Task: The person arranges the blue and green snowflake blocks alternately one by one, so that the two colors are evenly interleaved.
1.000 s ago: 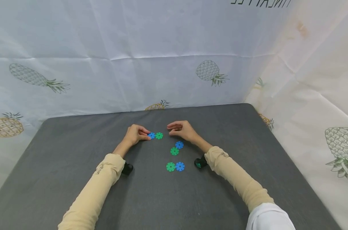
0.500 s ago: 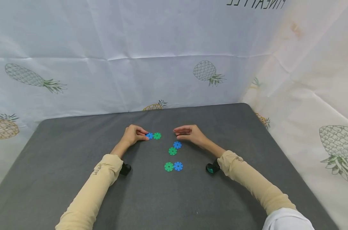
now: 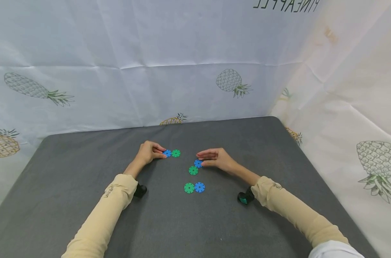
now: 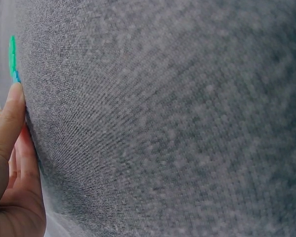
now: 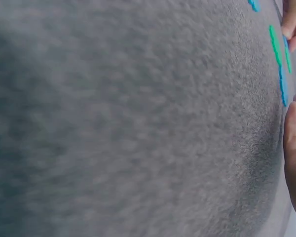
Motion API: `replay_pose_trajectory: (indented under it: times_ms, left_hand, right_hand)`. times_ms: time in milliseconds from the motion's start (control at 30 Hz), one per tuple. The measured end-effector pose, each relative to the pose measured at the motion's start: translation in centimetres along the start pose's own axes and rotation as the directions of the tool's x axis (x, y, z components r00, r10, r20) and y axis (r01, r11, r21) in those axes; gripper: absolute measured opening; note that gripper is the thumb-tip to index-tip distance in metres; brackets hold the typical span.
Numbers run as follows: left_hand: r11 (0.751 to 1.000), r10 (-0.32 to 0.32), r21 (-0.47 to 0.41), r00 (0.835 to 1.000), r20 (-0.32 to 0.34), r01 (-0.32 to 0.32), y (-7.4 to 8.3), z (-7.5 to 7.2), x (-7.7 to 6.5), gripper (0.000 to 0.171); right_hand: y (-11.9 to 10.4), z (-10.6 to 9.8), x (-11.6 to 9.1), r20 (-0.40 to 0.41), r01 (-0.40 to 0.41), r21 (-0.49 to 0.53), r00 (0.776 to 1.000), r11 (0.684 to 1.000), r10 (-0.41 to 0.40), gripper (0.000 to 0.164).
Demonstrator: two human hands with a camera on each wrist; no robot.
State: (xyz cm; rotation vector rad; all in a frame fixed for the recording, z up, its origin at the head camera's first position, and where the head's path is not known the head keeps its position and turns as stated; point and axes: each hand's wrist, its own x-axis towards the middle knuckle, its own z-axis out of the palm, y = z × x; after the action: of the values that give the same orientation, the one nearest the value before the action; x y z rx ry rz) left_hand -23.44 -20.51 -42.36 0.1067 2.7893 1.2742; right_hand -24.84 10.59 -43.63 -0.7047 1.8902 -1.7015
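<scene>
At the far middle of the table, my left hand (image 3: 147, 152) pinches a blue notched disc (image 3: 167, 153) by its left edge. A green notched disc (image 3: 175, 153) adjoins that blue one on the right. My right hand (image 3: 218, 159) hovers with relaxed fingers by a second blue disc (image 3: 198, 163), the thumb apart from the other fingers. In the right wrist view, its fingertips (image 5: 292, 111) appear just short of that disc. A second green disc (image 3: 193, 170) joins it at the lower left. In the left wrist view, the thumb (image 4: 16, 94) partly covers the held disc.
Nearer the person lies a third pair, a green disc (image 3: 189, 187) and a blue disc (image 3: 199, 187) side by side. The dark grey tabletop (image 3: 169, 222) ends at a white pineapple-print cloth (image 3: 118, 93) behind and at the right.
My right hand has shifted right and then toward the person, down to the middle blue disc. The left hand keeps its pinch on the far blue disc. The view has shifted slightly.
</scene>
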Motion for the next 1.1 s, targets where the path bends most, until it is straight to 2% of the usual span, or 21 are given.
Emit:
replay_pose_trajectory:
  times_ms: [533, 900, 1100]
  left_hand:
    - [1.0, 0.018, 0.004, 1.0, 0.003, -0.018, 0.0, 0.0, 0.0, 0.021]
    - [1.0, 0.004, 0.004, 1.0, -0.006, -0.004, 0.1, 0.0, 0.0, 0.021]
    - [1.0, 0.004, 0.005, 1.0, -0.004, -0.004, 0.3, -0.1, -0.1, 0.021]
  right_hand:
    - [0.5, -0.5, -1.8, 0.107, 0.045, 0.059, 0.993, 0.997, -0.051, 0.043]
    - [0.7, -1.1, -1.3, 0.1, 0.029, 0.078, 0.994, 0.997, -0.037, 0.041]
    - [1.0, -1.5, -0.6, 0.076, 0.043, 0.022, 0.996, 0.999, -0.045, 0.04]
